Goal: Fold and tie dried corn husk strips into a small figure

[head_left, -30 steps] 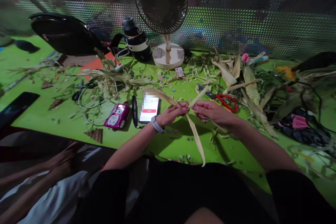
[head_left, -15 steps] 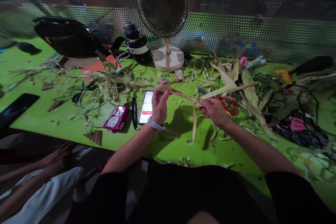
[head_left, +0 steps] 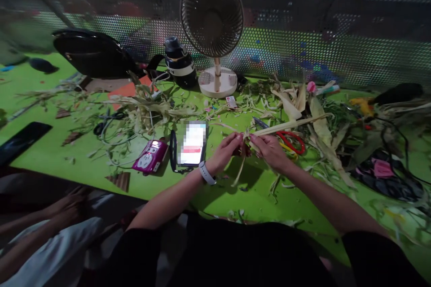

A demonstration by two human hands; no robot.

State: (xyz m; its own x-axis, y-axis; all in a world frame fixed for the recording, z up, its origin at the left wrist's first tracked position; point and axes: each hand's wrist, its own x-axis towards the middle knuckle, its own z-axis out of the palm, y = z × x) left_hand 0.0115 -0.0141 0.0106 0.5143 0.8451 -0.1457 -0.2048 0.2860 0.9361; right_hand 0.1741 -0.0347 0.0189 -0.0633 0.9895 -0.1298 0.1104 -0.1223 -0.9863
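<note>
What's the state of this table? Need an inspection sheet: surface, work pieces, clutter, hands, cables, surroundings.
Surface: green table, strewn with husk scraps.
Work pieces: pale husk strips, crossing between the fingertips.
Clutter: husk pile, red-handled scissors, lit phone, dark phone, purple power socket.
Hands: left hand and right hand close together, both pinching the strips.
Cables: white cable looped beside the socket; black cord at far right.
Surroundings: fan and bottle before a perforated screen; another person's hands lower left.

left hand (head_left: 226, 150) | right hand (head_left: 271, 150) | pinching pale strips (head_left: 286, 126) | scissors (head_left: 291, 134) near right
</note>
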